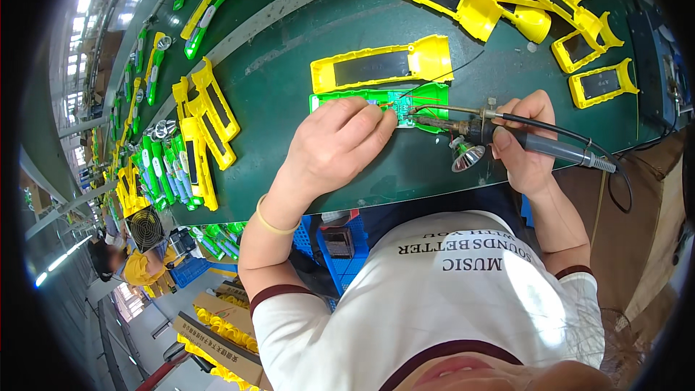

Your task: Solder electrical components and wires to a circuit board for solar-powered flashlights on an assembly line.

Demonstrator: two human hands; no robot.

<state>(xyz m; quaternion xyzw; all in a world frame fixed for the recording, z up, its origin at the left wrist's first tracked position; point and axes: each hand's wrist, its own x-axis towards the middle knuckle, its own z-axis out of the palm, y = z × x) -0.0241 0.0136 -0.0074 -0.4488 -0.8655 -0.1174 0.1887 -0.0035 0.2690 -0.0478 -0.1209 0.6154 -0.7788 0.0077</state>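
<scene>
My right hand (527,146) is wrapped round a soldering iron (561,148), which has a dark grip and a thin metal tube running along it. Its tip reaches over a small green circuit board (402,101) in a bright green casing half (438,92). On the casing's left part rests my left hand (339,139), fingers curled and pinched beside the board; what they hold is hidden. An orange-red wire (386,105) shows at those fingertips. A round silver reflector (467,155) lies under the iron. Behind the green casing lies a yellow casing half (432,59) with a dark panel.
Yellow casings (474,14) are heaped at the far right. More yellow casings (210,112) and a row of green casings (161,171) lie on the left of the green table (289,51). A black cable (608,163) hangs from the iron. Another person (141,268) is farther left.
</scene>
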